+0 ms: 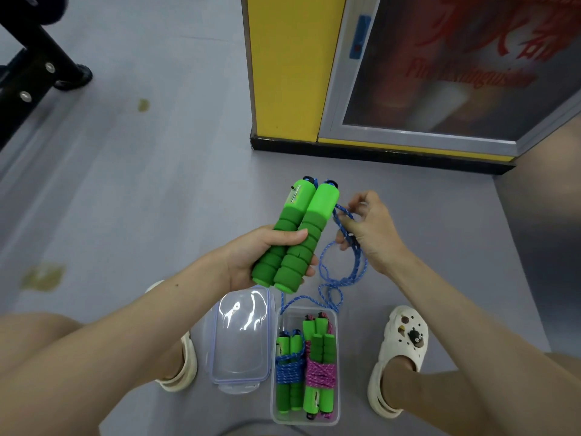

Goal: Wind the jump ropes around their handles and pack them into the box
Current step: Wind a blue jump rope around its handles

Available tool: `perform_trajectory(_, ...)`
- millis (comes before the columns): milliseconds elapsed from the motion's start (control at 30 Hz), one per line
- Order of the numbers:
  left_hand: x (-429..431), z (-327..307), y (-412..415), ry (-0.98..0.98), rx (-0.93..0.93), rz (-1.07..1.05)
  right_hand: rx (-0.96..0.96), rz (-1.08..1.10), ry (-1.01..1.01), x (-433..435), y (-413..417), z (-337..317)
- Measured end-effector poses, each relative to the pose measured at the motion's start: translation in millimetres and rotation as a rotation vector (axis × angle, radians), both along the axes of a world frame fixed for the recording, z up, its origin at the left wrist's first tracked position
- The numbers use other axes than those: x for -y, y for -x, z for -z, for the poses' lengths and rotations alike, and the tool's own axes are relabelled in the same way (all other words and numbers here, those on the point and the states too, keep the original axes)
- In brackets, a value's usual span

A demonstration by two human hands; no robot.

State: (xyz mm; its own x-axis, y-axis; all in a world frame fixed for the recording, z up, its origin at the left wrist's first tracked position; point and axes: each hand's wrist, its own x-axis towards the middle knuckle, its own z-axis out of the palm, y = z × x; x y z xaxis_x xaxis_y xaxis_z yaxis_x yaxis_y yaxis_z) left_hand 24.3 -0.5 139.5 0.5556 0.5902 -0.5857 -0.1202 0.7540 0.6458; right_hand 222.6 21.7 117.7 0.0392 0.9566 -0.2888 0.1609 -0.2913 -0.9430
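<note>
Handles [298,234] of a jump rope sit at the centre of the frame, two green ones held side by side in my left hand [251,262]. My fingers curl round their lower foam parts and my thumb lies across the front. Their capped ends tilt up and to the right, and the left one carries a small counter window.

My right hand [367,228] is just to the right of the handles and pinches the blue rope [364,265] between thumb and fingers, near where it leaves the caps. Below that hand the rope hangs in loose loops, and one strand runs down to the top edge of the box [306,421].

That clear box stands on the grey floor [141,184] at the lower centre of the frame, between my feet. Two wound ropes lie lengthwise in it, both with green handles: a blue bundle [289,372] on the left and a pink bundle [320,376] on the right, touching each other. The clear lid [240,335] lies on the floor, touching the left side of the box.

My right foot wears a white clog [399,350] with charms, at the right of the box. A pale sandal [179,372] shows to the left of the lid. A yellow post [289,67] and a glass-fronted cabinet [440,73] fill the upper right. A black stand [31,67] crosses the upper left.
</note>
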Motion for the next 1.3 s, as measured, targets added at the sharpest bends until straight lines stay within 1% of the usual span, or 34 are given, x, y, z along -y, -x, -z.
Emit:
perform_trajectory(67, 0.2, -1.4, 0.0, 0.006, 0.001, -0.006, 0.117, -0.044, -0.065, 0.4, 0.2, 0.3)
perform_trajectory(200, 0.3, -2.3, 0.4, 0.020, 0.000, -0.027, 0.167, -0.105, -0.111, 2.1, -1.0, -1.7)
perform_trajectory(367, -1.7, -2.6, 0.6, 0.020, -0.020, -0.059, 0.213, -0.172, -0.051, 5.3, 3.0, -3.6)
perform_trajectory(433, -1.5, -1.6, -0.8, 0.013, -0.026, -0.078, 0.263, -0.219, -0.009, 6.0, 3.9, -3.0)
perform_trajectory(500, -1.9, -0.9, -2.4, 0.003, -0.038, -0.100, 0.334, -0.254, -0.009, 5.8, 2.8, 0.9)
perform_trajectory(567, -2.8, -0.7, -3.5, 0.002, -0.049, -0.138, 0.416, -0.227, -0.075, 4.9, 0.8, 6.4)
perform_trajectory(633, -3.9, -0.7, -4.0, 0.020, -0.050, -0.182, 0.447, -0.155, -0.145, 4.1, 0.7, 6.1)
perform_trajectory(700, -4.3, -0.8, -4.4, 0.030, -0.058, -0.197, 0.423, -0.148, -0.186, 2.4, 0.8, 4.3)
perform_trajectory(800, -4.2, -0.7, -5.1, 0.028, -0.069, -0.196, 0.314, -0.135, -0.177, 2.8, 3.2, 2.4)
perform_trajectory(933, -3.6, -2.4, -5.9, 0.000, -0.076, -0.183, 0.047, -0.020, -0.043, 4.3, 4.6, -0.1)
perform_trajectory(1000, -3.8, -3.3, -6.2, -0.007, -0.078, -0.185, -0.039, 0.022, 0.021, 2.3, 3.9, -2.1)
perform_trajectory(1033, -4.3, -3.9, -6.3, -0.011, -0.079, -0.187, -0.043, 0.025, 0.038, 1.8, 4.1, -3.0)
perform_trajectory(1167, -5.4, -4.6, -6.2, -0.032, -0.086, -0.189, 0.065, -0.056, 0.072, 5.4, 4.8, 1.8)
perform_trajectory(1300, -4.8, -2.6, -6.8, -0.045, -0.099, -0.190, 0.088, -0.028, 0.095, 5.8, 4.4, 3.7)
